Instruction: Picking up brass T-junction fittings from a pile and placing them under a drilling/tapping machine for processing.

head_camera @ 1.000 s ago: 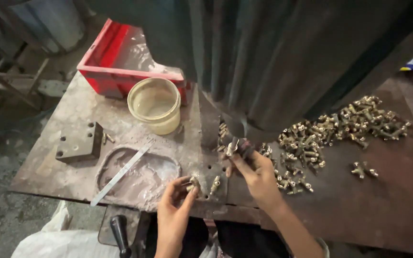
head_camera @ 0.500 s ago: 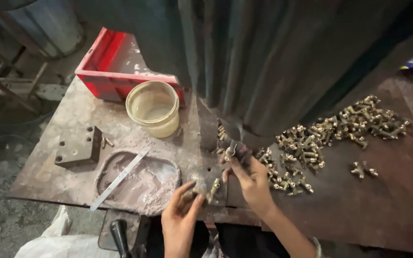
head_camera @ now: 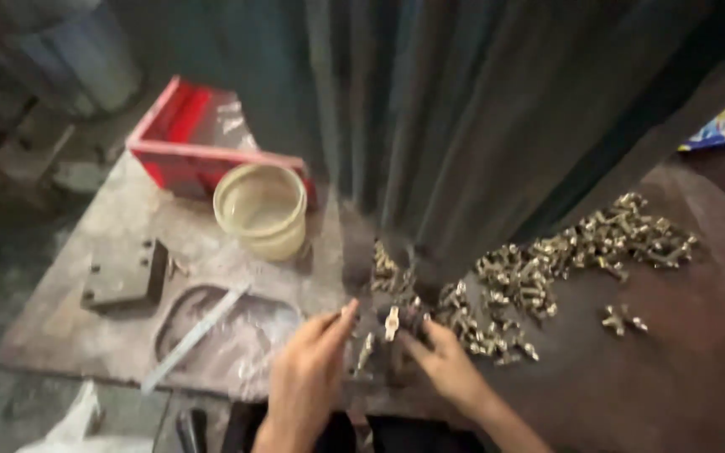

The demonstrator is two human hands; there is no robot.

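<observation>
**Desk stock: brass fittings at a machine, two hands at work**

1. Machine [head_camera: 463, 126]: dark green upright body rising from the back of the desk, filling the upper middle of the view. Its foot stands just behind the hands, so parts can be offered to it without reaching.
2. Desk [head_camera: 648, 394]: worn metal top, dusty pale on the left, dark brown on the right.
3. Tray [head_camera: 186, 151]: red, open, at the far left corner, well apart from the hands.
4. Tub [head_camera: 260, 210]: cream plastic, round, upright, just in front of the tray; contents not clear.
5. Block [head_camera: 123, 273]: grey steel plate with holes, lying flat near the left edge.
6. Bag [head_camera: 237, 340]: clear plastic, crumpled, with a pale strip [head_camera: 195, 335] lying across it, beside the left hand.
7. Fittings [head_camera: 564, 252]: small brass pieces in a loose heap stretching right from the machine foot, a few strays [head_camera: 623, 319] apart. The heap lies nearest the right hand, likely as its supply.
8. Left hand [head_camera: 308, 377]: fingers stretched toward the machine foot, grip looks open; blur prevents certainty about what the fingertips touch.
9. Right hand [head_camera: 446, 365]: fingertips pinched at one fitting [head_camera: 391, 321], standing upright between both hands; grip appears closed on it.
</observation>
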